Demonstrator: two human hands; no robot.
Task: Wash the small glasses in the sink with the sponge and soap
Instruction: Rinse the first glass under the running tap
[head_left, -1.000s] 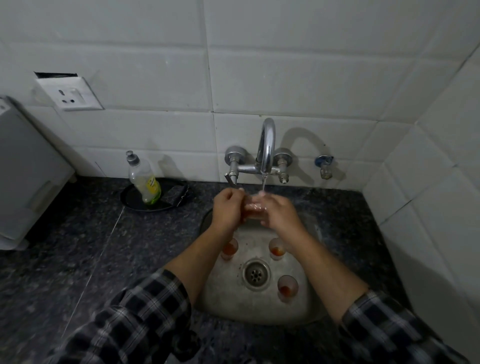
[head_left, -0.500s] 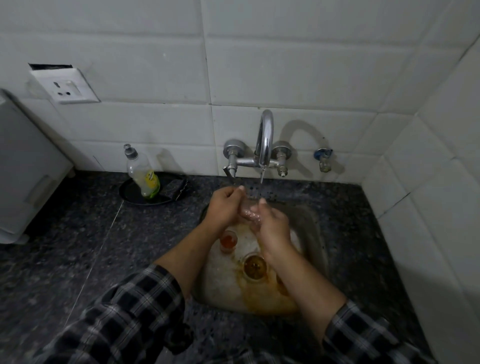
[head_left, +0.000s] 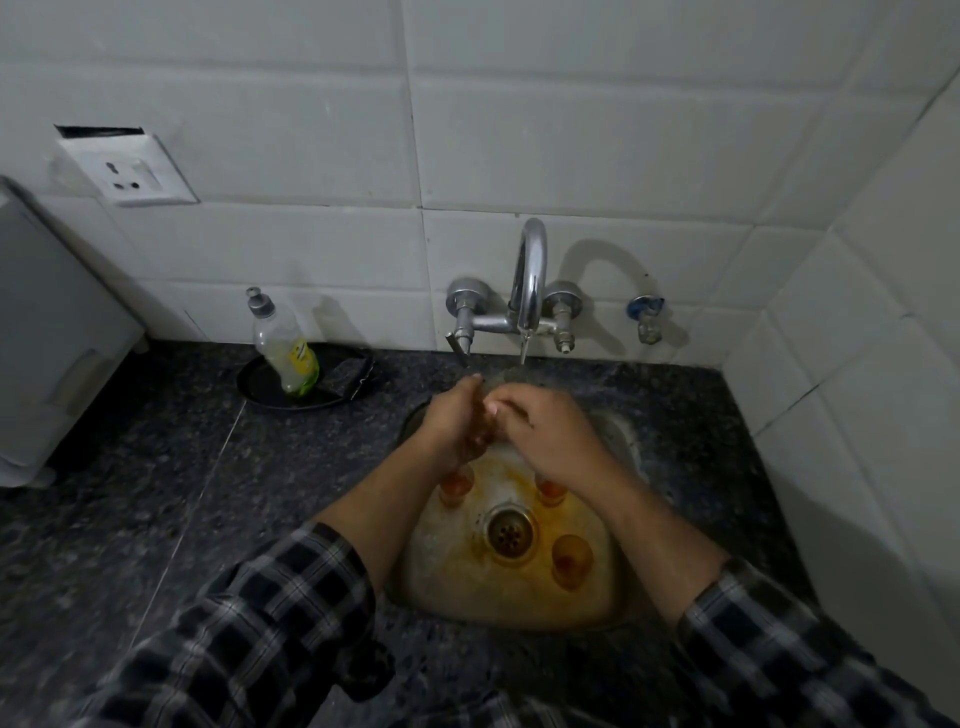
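Set in the dark surface (head_left: 156, 493), the sink (head_left: 452, 587), clean a second ago, runs orange. Our left hand (head_left: 457, 423) and right hand (head_left: 553, 434) curl under the twelve-o'clock tap (head_left: 530, 270); we cannot tell what they grasp.

Three glasses (head_left: 571, 561) in sink (head_left: 452, 587) around drain (head_left: 510, 531); soap bottle (head_left: 285, 353) left

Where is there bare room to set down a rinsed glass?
The widest bare counter lies left of the sink, between it and the grey box, in front of the black tray. A narrower strip runs between the sink and the right wall. The sink is crowded: three glasses around the drain, left hand and right hand under the tap.
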